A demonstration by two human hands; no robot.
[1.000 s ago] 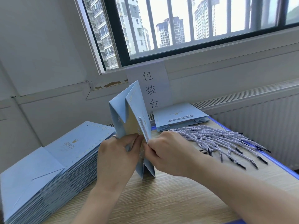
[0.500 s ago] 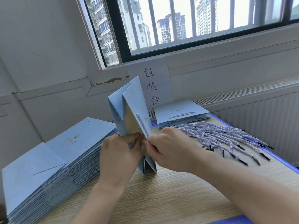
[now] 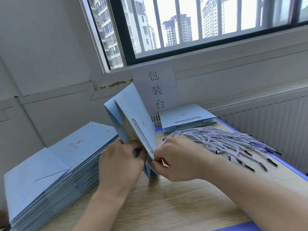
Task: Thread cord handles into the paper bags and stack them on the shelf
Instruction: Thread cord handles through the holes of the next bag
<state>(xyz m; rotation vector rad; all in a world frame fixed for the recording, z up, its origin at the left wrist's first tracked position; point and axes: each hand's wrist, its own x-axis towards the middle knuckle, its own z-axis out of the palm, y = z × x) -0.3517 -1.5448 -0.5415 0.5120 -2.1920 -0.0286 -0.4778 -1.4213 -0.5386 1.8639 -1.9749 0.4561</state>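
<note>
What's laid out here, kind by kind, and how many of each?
Held bag: 1
Bag piles: 2, tall stack and small pile
Cord bundle: 1
Sign: 1
Hands: 2, left hand and right hand
Total: 7

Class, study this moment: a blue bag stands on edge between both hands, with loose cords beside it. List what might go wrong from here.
1. The left hand and right hand pinch the upright bag low down; a hard tug could crease or tear the paper.
2. The right hand is close to the loose cords, whose tips lie near the table's blue edge; a sweep might knock some off.
</note>
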